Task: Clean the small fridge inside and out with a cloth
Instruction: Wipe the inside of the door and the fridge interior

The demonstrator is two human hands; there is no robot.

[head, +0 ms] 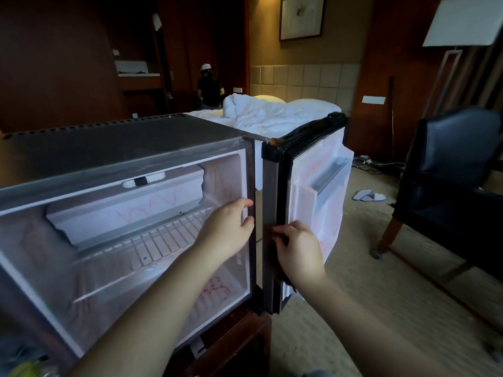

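open small fridge (pixel 81 156) on a dark wooden stand (pixel 239 341), viewed from above and in front. its door (pixel 310 186) is swung out to the right, inner face showing. no brand name or label can be read on the cabinet or the door. red scribbles mark the liner: zigzags on the freezer box (pixel 130 210), strokes on the right wall and the door's inner panel, and a denser patch on the fridge floor that may be writing but cannot be made out.

left hand (pixel 228 227): reaches across the wire shelf (pixel 163 240), thumb and fingers curled onto the cabinet's right front edge. right hand (pixel 296 251): fingers wrapped round the hinge-side edge of the door; the fingertips are hidden behind it.

the fridge's left side and the stand's base are cut off by the frame. a blurred yellow object (pixel 27 368) at the lower left corner cannot be identified.

background: bed (pixel 266 118) with rumpled white bedding, a person (pixel 209 91) standing far behind it, dark armchair (pixel 449 172), floor lamp (pixel 462 23), framed picture (pixel 302 16) too dim to read, slippers (pixel 370 195) on the carpet.
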